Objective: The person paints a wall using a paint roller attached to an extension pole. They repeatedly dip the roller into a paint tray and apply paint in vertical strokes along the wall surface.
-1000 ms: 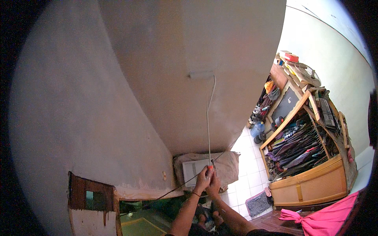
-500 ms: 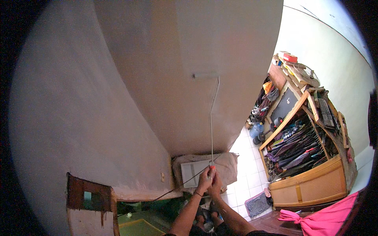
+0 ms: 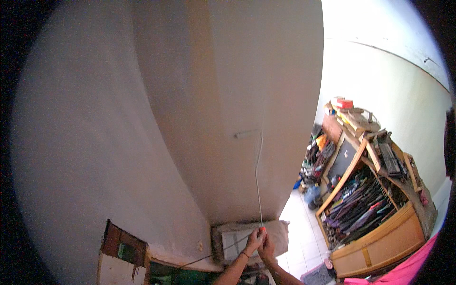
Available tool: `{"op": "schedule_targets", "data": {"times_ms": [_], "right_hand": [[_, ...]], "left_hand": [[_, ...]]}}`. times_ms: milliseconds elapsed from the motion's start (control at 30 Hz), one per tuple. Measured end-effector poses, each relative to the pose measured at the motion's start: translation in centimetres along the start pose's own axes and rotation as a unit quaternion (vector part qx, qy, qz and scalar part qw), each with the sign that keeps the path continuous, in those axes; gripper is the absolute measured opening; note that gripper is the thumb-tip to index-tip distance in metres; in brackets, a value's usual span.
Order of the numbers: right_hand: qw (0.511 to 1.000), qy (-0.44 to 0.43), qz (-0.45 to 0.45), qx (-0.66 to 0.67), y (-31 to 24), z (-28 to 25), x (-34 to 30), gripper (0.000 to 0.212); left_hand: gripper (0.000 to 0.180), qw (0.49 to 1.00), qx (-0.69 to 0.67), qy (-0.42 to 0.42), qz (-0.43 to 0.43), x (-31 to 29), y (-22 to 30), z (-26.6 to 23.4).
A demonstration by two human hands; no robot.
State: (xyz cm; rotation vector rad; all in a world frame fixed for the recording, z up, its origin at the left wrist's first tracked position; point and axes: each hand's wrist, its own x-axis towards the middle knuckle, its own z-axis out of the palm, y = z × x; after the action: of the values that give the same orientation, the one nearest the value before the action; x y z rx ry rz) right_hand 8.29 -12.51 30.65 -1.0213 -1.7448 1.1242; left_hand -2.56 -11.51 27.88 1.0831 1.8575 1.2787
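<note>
A paint roller with a long, thin, bent rod [image 3: 258, 190] reaches up the wall ahead of me. Its pale roller sleeve [image 3: 248, 134] lies sideways against the brownish wall [image 3: 223, 104], and I cannot tell how firmly it touches. Low in the picture, my left hand [image 3: 253, 241] is closed round the lower end of the rod, by an orange-red part. My right hand [image 3: 267, 248] is closed on the same handle, close beside the left. Behind the hands is a flat white rectangular piece [image 3: 231, 241] on a cloth-covered block [image 3: 280, 233] at the wall's foot.
A dark cord [image 3: 197, 260] runs leftward behind my hands. To the right stands a wooden cabinet [image 3: 380, 240] full of hanging clothes, with a fan [image 3: 363, 121] and boxes on top. Pink cloth [image 3: 408, 268] hangs at lower right. White floor tiles [image 3: 297, 247] show between wall and cabinet.
My view has tilted upward, so the room and both hands sit lower in the picture. The roller sleeve appears slightly lower on the wall. Both hands keep their hold.
</note>
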Motion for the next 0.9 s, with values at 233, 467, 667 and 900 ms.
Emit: {"op": "schedule_targets", "data": {"times_ms": [233, 467, 667, 900], "right_hand": [[0.981, 0.04, -0.165, -0.098, -8.1, -0.2, 7.6, 0.078], [0.952, 0.139, -0.269, -0.055, -23.9, -2.3, 17.6, 0.073], [0.939, 0.186, -0.289, -0.023, -39.9, -2.5, 23.7, 0.052], [0.874, 0.275, -0.394, -0.065, -46.0, -5.1, 32.7, 0.051]], "left_hand": [[0.045, 0.981, 0.021, 0.145, 0.123, 3.0, 13.7, -5.7], [0.05, 0.947, -0.091, 0.154, 0.267, 9.7, 25.9, -11.2], [0.054, 0.893, -0.259, 0.144, 0.338, 6.1, 28.7, -17.8], [0.054, 0.911, -0.284, 0.153, 0.257, 1.7, 29.6, -19.5]]}}
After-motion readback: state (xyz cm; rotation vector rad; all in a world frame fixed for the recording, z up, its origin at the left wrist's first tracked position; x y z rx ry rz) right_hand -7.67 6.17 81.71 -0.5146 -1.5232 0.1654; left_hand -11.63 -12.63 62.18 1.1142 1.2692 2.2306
